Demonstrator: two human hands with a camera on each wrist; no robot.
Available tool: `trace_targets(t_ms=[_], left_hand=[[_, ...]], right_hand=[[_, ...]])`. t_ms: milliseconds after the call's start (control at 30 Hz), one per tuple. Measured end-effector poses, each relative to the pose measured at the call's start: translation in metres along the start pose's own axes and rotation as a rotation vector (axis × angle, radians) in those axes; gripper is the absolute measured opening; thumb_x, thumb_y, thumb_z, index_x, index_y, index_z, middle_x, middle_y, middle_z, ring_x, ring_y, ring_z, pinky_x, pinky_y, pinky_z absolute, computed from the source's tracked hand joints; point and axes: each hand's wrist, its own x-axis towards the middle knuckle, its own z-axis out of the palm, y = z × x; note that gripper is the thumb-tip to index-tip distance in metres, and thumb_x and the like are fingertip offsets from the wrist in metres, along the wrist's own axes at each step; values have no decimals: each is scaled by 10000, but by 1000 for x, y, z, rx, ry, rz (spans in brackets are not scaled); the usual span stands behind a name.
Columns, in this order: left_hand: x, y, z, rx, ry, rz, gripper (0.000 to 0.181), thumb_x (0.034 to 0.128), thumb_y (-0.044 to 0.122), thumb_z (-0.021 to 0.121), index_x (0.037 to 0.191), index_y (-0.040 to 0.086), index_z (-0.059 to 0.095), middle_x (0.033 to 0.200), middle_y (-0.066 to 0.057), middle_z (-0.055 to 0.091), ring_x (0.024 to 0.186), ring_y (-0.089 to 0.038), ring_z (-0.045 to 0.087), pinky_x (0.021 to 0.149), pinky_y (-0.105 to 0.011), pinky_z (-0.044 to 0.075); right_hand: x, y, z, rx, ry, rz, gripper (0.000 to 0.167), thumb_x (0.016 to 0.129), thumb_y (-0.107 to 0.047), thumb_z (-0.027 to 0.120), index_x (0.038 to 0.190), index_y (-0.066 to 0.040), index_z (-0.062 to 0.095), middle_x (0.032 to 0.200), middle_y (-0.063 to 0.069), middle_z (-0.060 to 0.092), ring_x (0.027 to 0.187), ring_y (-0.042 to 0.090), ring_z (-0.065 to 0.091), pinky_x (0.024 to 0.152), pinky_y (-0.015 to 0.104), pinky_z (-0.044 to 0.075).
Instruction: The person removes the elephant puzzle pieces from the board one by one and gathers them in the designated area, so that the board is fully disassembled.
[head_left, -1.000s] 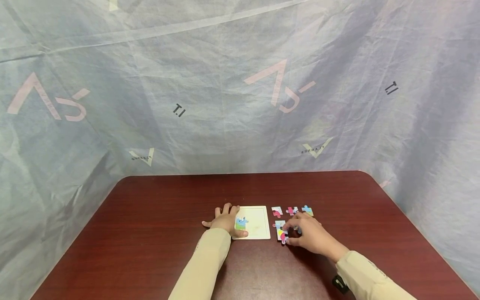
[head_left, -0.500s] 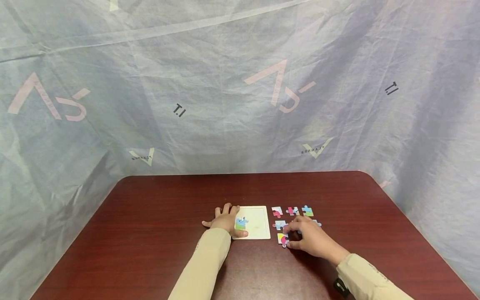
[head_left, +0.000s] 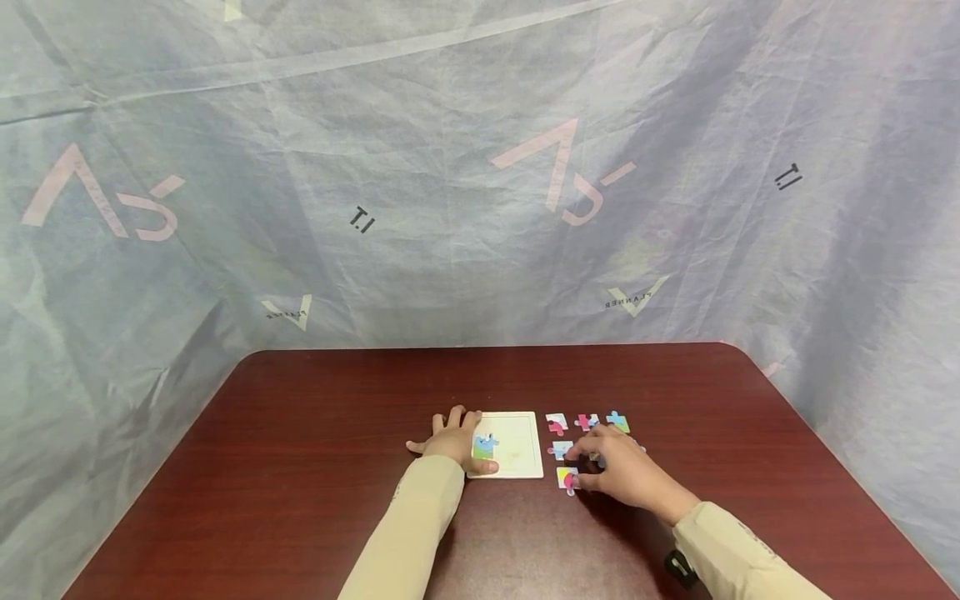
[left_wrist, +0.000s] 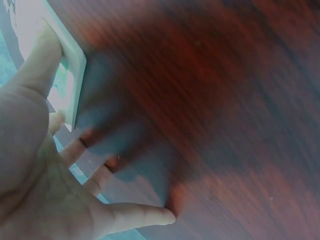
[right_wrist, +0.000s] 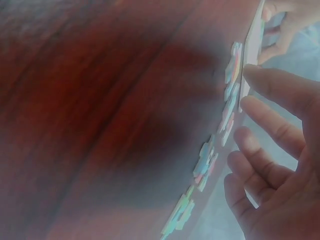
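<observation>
My left hand rests with spread fingers at the left side of a white puzzle tray. Its thumb lies over the tray edge in the left wrist view. Inside the tray, a blue and green puzzle piece sits at the left. My right hand is just over loose pieces to the right of the tray, fingers loosely bent, thumb and forefinger apart. By the thumb lies a yellow and pink piece; a light blue piece is by the forefinger. Other pieces are partly hidden under this hand.
Behind the right hand lie a pink and white piece, a pink and blue piece and a blue and green piece. A dark red-brown table carries everything. Grey printed cloth hangs behind it.
The yellow and pink piece has moved slightly toward the person, away from the light blue piece. The right hand has barely shifted. The left hand stays on the tray.
</observation>
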Motion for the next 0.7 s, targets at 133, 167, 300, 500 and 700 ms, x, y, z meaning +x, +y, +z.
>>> trace_targets(t_ms=[133,167,300,500,700], left_hand=[[7,-4,5,5,7,3,852,825,368,857,1536,175,428,1580,-112,301,1442,-413,247,967,-862,253],[7,-4,5,5,9,3,853,824,367,859,1534,173,429,1578,-111,302,1440,-411,250,966,-863,252],[2,-2,3,1,13,5,838,832,353,857,1530,165,433,1576,-114,305,1449,-413,243,971,-861,248],[-5,1,-3,-1,16,3,826,837,348,852,1529,173,436,1571,-116,314,1463,-423,231,980,-856,247],[-5,3,-3,3,11,2,827,843,360,841,1535,167,431,1575,-114,315,1457,-413,239,995,-845,249]], right_hand=[[5,-4,1,-3,17,-41,214,789,-213,882,965,-200,761,963,-54,606,974,230,575,861,461,486],[6,-5,2,-5,19,-53,213,788,-209,883,964,-201,763,956,-56,606,974,226,574,873,457,485],[14,-12,5,0,7,-61,190,814,-176,860,983,-189,775,960,-49,610,958,223,568,839,443,486],[24,-25,9,28,-17,-61,154,856,-191,832,994,-176,766,984,-21,600,979,260,578,929,547,479],[32,-34,11,13,-21,-72,155,876,-197,812,1017,-147,770,1013,-1,615,953,218,538,797,453,489]])
